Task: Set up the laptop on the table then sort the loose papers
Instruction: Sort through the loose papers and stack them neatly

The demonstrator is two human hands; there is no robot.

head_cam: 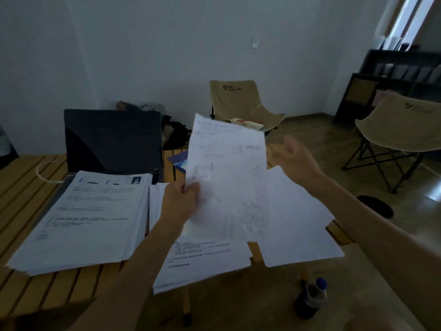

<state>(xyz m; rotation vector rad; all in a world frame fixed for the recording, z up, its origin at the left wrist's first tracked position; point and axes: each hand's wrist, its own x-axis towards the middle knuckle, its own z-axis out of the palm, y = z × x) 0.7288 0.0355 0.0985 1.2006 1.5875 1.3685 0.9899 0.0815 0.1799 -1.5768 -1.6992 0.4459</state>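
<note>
The left hand [180, 199] pinches a raised sheet [226, 177] by its edge, just right of the open laptop [112, 139]; the right hand [296, 161], blurred, seems open and empty. The big stack [81, 220] lies against the laptop's front. Two smaller piles [298, 223] further right overhang the table [28, 182] edge and could slide off if brushed. Free room lies only left of the laptop.

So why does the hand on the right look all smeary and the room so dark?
In the head view, the right hand is blurred, as is the sheet that the left hand pinches; the room is dim, with the only bright light at the window; the wide lens bends the edges.
</note>
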